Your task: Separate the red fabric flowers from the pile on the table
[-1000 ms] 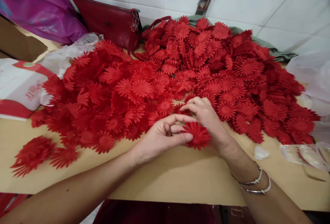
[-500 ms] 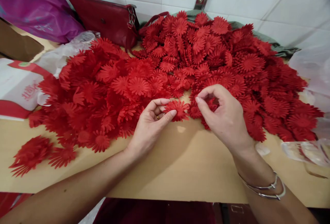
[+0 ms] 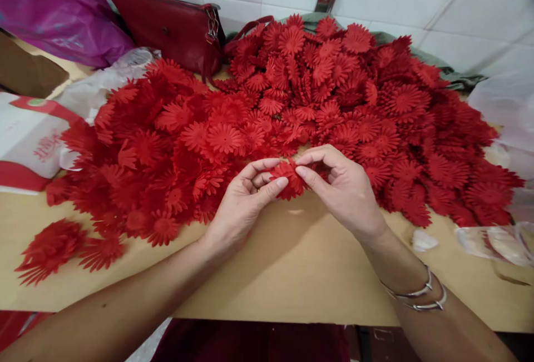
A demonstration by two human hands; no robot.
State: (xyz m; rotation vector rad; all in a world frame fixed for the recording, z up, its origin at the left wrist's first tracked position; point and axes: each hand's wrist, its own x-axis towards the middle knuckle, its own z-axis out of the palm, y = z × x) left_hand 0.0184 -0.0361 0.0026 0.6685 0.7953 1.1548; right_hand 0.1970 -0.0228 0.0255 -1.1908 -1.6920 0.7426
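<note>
Between my two hands is a red fabric flower piece (image 3: 290, 180) with many narrow petals. My left hand (image 3: 250, 195) pinches its left side between thumb and fingers. The thumb and forefinger of my right hand (image 3: 340, 184) are closed on its right edge, two silver bangles on that wrist. Behind and left of my left hand lies a heap of bright red flower pieces (image 3: 158, 145). A darker, denser heap of the same flowers (image 3: 400, 128) spreads behind and right of my right hand.
A small stack of red petals (image 3: 52, 248) sits on the wooden table (image 3: 283, 273) at the left front. A dark red handbag (image 3: 167, 28) and a purple bag (image 3: 62, 17) stand at the back left. Clear plastic (image 3: 507, 123) lies at the right, near a small white scrap (image 3: 424, 241).
My right hand has moved left and slightly down, from apart from the flower piece to pinching its right edge. My left hand has kept its hold nearly in place.
</note>
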